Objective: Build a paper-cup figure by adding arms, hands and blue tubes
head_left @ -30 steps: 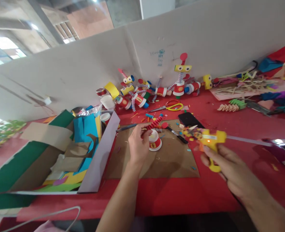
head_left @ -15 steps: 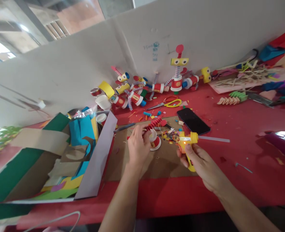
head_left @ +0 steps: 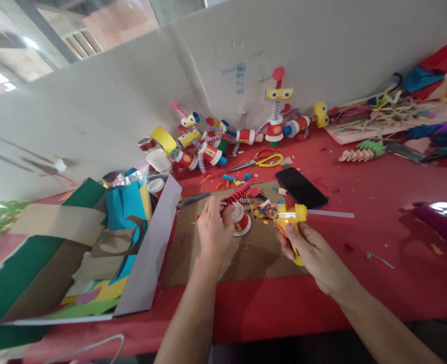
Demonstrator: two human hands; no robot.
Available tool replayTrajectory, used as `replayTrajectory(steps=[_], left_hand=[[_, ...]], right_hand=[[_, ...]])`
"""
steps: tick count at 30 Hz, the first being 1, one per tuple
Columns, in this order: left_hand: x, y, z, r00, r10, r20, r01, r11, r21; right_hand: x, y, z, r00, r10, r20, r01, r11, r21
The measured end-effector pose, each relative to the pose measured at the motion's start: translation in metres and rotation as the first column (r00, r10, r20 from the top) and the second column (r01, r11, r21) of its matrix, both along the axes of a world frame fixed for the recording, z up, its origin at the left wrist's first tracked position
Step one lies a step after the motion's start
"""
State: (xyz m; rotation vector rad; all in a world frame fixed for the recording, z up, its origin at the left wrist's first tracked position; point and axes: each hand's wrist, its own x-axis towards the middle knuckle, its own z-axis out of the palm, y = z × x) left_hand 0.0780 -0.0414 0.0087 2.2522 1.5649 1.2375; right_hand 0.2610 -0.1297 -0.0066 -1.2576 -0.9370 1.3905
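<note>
I see the cup [head_left: 240, 222] standing rim down on the cardboard [head_left: 261, 263]. Left of the cup, my left hand [head_left: 214, 225] is pinched on the spring [head_left: 238, 193]; whether spring and cup touch, I cannot tell. Right of the cup, my right hand [head_left: 307, 247] is wrapped around the glue gun [head_left: 287, 217], which points toward the cup.

Your single head cam looks fwd & down over the red table [head_left: 378, 192] toward the grey wall [head_left: 322, 60], slightly tilted. It's wide but close, w/ your left hand [head_left: 216, 226] & right hand [head_left: 310, 247] below ctr.
</note>
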Motion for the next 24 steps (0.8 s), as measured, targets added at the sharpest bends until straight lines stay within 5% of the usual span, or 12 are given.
replayTrajectory(steps=[19, 24], left_hand=[[0.000, 0.001, -0.001, 1.000, -0.006, 0.000, 0.006, 1.000, 0.023], [0.000, 0.001, -0.001, 1.000, -0.007, -0.016, 0.007, 0.999, 0.032]], right_hand=[[-0.001, 0.001, 0.001, 0.999, -0.011, -0.038, 0.011, 1.000, 0.007], [0.010, -0.005, 0.000, 0.991, 0.037, 0.131, -0.036, 0.999, -0.011]])
